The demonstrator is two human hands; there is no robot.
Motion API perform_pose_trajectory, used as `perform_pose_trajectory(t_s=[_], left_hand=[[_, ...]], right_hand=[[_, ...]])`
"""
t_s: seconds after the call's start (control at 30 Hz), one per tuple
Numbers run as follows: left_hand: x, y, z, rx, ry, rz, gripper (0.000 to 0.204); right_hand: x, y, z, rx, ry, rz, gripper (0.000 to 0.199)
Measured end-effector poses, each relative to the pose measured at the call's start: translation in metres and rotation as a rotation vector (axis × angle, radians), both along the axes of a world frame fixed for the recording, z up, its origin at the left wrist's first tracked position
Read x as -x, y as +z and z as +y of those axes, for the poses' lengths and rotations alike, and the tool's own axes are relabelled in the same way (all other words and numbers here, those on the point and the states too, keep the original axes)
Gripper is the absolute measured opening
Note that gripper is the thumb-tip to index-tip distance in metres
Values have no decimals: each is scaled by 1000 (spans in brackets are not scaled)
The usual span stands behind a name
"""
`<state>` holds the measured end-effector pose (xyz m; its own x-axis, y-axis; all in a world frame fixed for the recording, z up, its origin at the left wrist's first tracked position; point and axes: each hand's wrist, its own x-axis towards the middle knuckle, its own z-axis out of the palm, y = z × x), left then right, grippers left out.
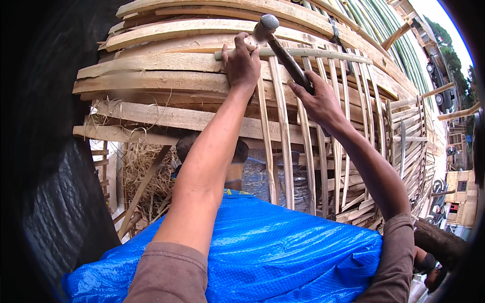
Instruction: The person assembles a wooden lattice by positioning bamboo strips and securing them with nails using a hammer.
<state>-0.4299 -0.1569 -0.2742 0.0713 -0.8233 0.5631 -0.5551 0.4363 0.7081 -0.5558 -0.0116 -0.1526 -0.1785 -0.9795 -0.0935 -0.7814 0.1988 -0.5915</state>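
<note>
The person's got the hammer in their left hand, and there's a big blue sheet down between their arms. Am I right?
Not quite: the head view shows the hammer in the person's right hand. The big blue sheet is down between their arms.

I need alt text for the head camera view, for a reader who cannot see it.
A hammer in a person's right-hand grip has its head close to the left-hand grip, which is near one end of a pale strip across thin wooden slats. Planks lie stacked behind; a blue sheet fills the foreground.
</note>
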Motion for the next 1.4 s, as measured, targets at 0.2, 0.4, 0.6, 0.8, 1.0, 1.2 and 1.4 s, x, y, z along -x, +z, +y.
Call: perform_pose_trajectory(t_s=[0.2, 0.4, 0.6, 0.8, 1.0, 1.2, 1.4], left_hand=[[-1, 2, 0, -25, -11, -13, 52], [-2, 0, 0, 4, -3, -41, 53], [-1, 4, 1, -35, -20, -39, 52], [-3, 1, 0, 2, -6, -55, 51], [0, 2, -1, -20, -4, -37, 51], [-4, 2, 0, 17, 6, -59, 49], [-3, 3, 0, -32, -13, -31, 51]], right_hand=[[3, -3, 2, -5, 37, 38, 37], [-2, 0, -1, 111, 79, 65, 35], [-2, -15, 1, 31, 29, 52, 36], [-6, 0, -1, 41, 24, 27, 39], [6, -21, -1, 129, 46, 69, 39], [-5, -9, 2, 115, 46, 38, 37], [0, -24, 4, 126, 49, 38, 37]])
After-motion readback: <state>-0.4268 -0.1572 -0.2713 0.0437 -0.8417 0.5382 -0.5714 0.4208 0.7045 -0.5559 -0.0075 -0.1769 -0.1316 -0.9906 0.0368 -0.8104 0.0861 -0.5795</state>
